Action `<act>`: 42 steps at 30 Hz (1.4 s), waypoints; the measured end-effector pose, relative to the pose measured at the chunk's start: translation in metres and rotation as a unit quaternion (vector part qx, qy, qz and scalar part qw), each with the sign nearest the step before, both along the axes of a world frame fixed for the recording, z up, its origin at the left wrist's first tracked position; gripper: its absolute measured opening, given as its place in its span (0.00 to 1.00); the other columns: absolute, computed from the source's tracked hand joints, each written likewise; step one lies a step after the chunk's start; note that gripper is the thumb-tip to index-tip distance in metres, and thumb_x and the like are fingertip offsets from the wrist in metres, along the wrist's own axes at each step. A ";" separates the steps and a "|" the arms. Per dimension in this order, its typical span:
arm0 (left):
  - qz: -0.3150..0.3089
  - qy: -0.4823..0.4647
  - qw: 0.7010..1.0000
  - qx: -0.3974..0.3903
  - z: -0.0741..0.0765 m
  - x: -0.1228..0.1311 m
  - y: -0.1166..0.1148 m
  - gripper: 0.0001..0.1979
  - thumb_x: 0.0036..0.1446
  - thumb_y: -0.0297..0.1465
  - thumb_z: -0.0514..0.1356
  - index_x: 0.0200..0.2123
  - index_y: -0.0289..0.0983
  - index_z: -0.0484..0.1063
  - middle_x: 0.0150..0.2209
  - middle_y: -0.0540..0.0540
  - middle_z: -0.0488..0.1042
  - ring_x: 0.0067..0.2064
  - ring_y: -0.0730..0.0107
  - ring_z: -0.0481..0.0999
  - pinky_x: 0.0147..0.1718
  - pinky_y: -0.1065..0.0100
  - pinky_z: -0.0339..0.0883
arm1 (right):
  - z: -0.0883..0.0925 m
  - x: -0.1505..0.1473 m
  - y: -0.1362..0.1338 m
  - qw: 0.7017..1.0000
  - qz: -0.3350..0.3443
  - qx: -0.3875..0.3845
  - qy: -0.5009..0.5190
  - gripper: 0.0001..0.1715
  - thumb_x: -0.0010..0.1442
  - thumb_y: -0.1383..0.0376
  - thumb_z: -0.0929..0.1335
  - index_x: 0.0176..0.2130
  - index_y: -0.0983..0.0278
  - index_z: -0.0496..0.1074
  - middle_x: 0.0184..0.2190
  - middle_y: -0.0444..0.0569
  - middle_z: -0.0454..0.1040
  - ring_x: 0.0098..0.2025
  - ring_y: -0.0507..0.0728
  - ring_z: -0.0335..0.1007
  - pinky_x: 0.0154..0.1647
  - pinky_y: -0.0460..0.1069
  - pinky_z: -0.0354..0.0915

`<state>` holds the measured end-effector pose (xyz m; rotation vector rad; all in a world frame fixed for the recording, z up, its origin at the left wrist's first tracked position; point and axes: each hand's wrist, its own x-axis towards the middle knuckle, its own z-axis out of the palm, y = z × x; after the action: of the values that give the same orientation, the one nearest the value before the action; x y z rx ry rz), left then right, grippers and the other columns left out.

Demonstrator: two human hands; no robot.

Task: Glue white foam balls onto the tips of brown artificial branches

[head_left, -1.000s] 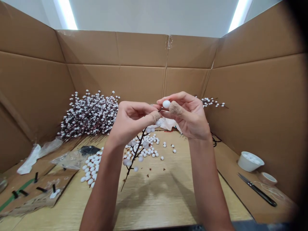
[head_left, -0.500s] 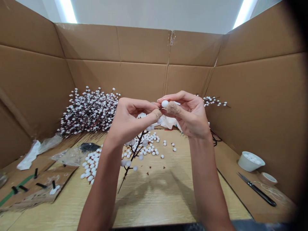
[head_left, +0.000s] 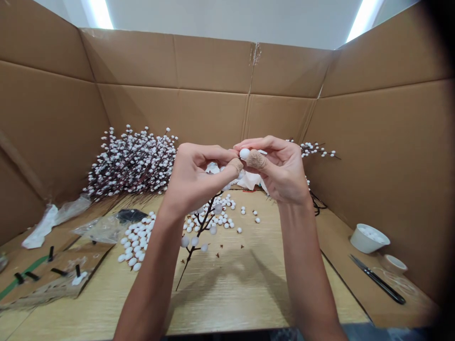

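Above the counter (head_left: pixel 249 293), the right hand (head_left: pixel 282 173) pinches a white bead (head_left: pixel 244 153); the left hand (head_left: pixel 197 177) grips the branch (head_left: pixel 199 231) near its tip. Seating the bead probably needs steady alignment.

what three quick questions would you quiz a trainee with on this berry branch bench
1. True or false: the right hand pinches a white ball.
2. Where does the white bowl stand? A at the right, B at the left, C in the middle.
3. Which thing hangs from the left hand?

Key: 1 true; 2 A; 3 the dark branch.
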<state>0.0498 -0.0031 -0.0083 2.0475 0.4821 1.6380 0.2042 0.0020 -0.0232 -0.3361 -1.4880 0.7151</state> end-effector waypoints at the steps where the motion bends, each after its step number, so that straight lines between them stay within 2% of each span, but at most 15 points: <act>1: 0.000 0.004 1.000 0.006 0.000 0.000 0.001 0.05 0.47 0.26 0.64 0.25 0.40 0.81 0.20 0.50 0.74 0.21 0.75 0.68 0.23 0.71 0.63 | 0.000 0.000 0.001 1.000 0.004 0.004 0.003 0.08 0.49 0.61 0.74 0.30 0.61 0.75 0.36 0.46 0.78 0.39 0.53 0.75 0.38 0.50 0.74; 9: 0.017 0.022 0.999 0.039 -0.001 -0.001 0.005 0.05 0.48 0.26 0.64 0.25 0.40 0.80 0.20 0.51 0.73 0.21 0.75 0.65 0.20 0.72 0.61 | -0.002 0.000 0.006 0.999 0.036 0.026 0.021 0.05 0.48 0.66 0.74 0.29 0.62 0.75 0.36 0.46 0.78 0.39 0.53 0.75 0.43 0.52 0.73; 17: 0.034 0.041 0.997 0.050 0.000 -0.002 0.003 0.06 0.49 0.26 0.63 0.27 0.41 0.81 0.20 0.51 0.73 0.21 0.75 0.66 0.20 0.71 0.62 | -0.002 0.001 0.006 0.999 0.035 0.010 0.009 0.05 0.49 0.65 0.74 0.30 0.62 0.75 0.37 0.46 0.78 0.41 0.53 0.75 0.44 0.52 0.72; 21: 0.034 0.043 0.998 0.042 0.002 -0.004 0.004 0.05 0.49 0.26 0.63 0.29 0.38 0.81 0.22 0.49 0.76 0.23 0.75 0.70 0.21 0.72 0.63 | 0.000 -0.001 0.004 0.998 0.044 -0.039 0.010 0.11 0.48 0.62 0.75 0.33 0.62 0.76 0.38 0.47 0.77 0.41 0.52 0.74 0.42 0.50 0.73; 25: 0.042 0.040 0.998 0.039 0.002 -0.007 0.007 0.05 0.49 0.26 0.63 0.30 0.37 0.81 0.26 0.48 0.79 0.25 0.74 0.73 0.23 0.73 0.66 | 0.004 0.009 0.002 0.996 0.061 -0.071 -0.007 0.20 0.50 0.59 0.74 0.44 0.60 0.74 0.44 0.48 0.75 0.45 0.53 0.73 0.48 0.50 0.71; 27: 0.054 0.019 0.998 0.036 0.002 -0.010 0.009 0.05 0.49 0.26 0.64 0.29 0.37 0.81 0.26 0.48 0.79 0.26 0.74 0.74 0.24 0.73 0.67 | 0.000 0.017 0.005 0.993 0.077 -0.090 -0.017 0.23 0.53 0.58 0.72 0.49 0.59 0.71 0.46 0.49 0.74 0.45 0.53 0.73 0.47 0.49 0.71; 29: 0.073 -0.017 0.997 0.029 0.002 -0.013 0.012 0.04 0.49 0.28 0.64 0.28 0.36 0.80 0.25 0.48 0.79 0.25 0.74 0.74 0.24 0.73 0.67 | -0.012 0.022 0.010 0.981 0.109 -0.141 -0.080 0.25 0.54 0.58 0.71 0.51 0.59 0.69 0.42 0.49 0.74 0.35 0.50 0.73 0.34 0.45 0.72; 30: 0.082 -0.036 0.996 0.022 0.002 -0.014 0.013 0.04 0.49 0.28 0.64 0.28 0.36 0.80 0.25 0.48 0.78 0.25 0.74 0.74 0.24 0.73 0.67 | -0.021 0.022 0.013 0.966 0.131 -0.178 -0.136 0.27 0.53 0.59 0.72 0.52 0.60 0.69 0.38 0.48 0.75 0.28 0.48 0.71 0.26 0.42 0.70; 32: 0.097 -0.075 0.992 0.007 0.002 -0.017 0.017 0.04 0.49 0.29 0.64 0.27 0.36 0.80 0.24 0.48 0.78 0.25 0.75 0.74 0.23 0.73 0.67 | -0.046 0.016 0.018 0.909 0.179 -0.260 -0.272 0.32 0.51 0.60 0.73 0.54 0.61 0.67 0.29 0.44 0.74 0.17 0.44 0.61 0.13 0.39 0.59; 34: 0.102 -0.107 0.989 -0.007 0.002 -0.018 0.022 0.04 0.48 0.29 0.65 0.26 0.36 0.80 0.24 0.48 0.78 0.25 0.75 0.74 0.24 0.74 0.68 | -0.074 0.001 0.017 0.856 0.193 -0.317 -0.360 0.38 0.46 0.61 0.75 0.55 0.61 0.65 0.26 0.41 0.73 0.15 0.43 0.57 0.10 0.38 0.52; 36: 0.105 -0.138 0.985 -0.021 0.000 -0.019 0.028 0.03 0.48 0.29 0.65 0.26 0.36 0.79 0.24 0.49 0.78 0.25 0.75 0.74 0.26 0.73 0.69 | -0.100 -0.020 0.010 0.831 0.229 -0.345 -0.371 0.35 0.45 0.59 0.76 0.52 0.62 0.68 0.25 0.40 0.72 0.15 0.42 0.57 0.10 0.37 0.53; 39: 0.117 -0.190 0.974 -0.048 -0.005 -0.020 0.041 0.04 0.48 0.28 0.63 0.24 0.35 0.78 0.23 0.48 0.78 0.25 0.75 0.74 0.26 0.73 0.69 | -0.128 -0.052 -0.005 0.845 0.246 -0.366 -0.301 0.23 0.51 0.53 0.72 0.40 0.67 0.74 0.23 0.42 0.71 0.14 0.42 0.58 0.10 0.38 0.53; 42: 0.114 -0.213 0.967 -0.084 -0.012 -0.025 0.057 0.05 0.49 0.29 0.62 0.24 0.35 0.77 0.23 0.48 0.77 0.26 0.74 0.75 0.28 0.71 0.69 | -0.141 -0.076 -0.014 0.871 0.214 -0.381 -0.224 0.24 0.51 0.48 0.70 0.30 0.69 0.72 0.20 0.42 0.69 0.14 0.43 0.58 0.10 0.38 0.53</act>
<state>0.0245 0.0540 -0.0203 1.5036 0.6899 2.0265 0.1284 -0.0116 -0.1641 -0.8295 -1.6765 1.6821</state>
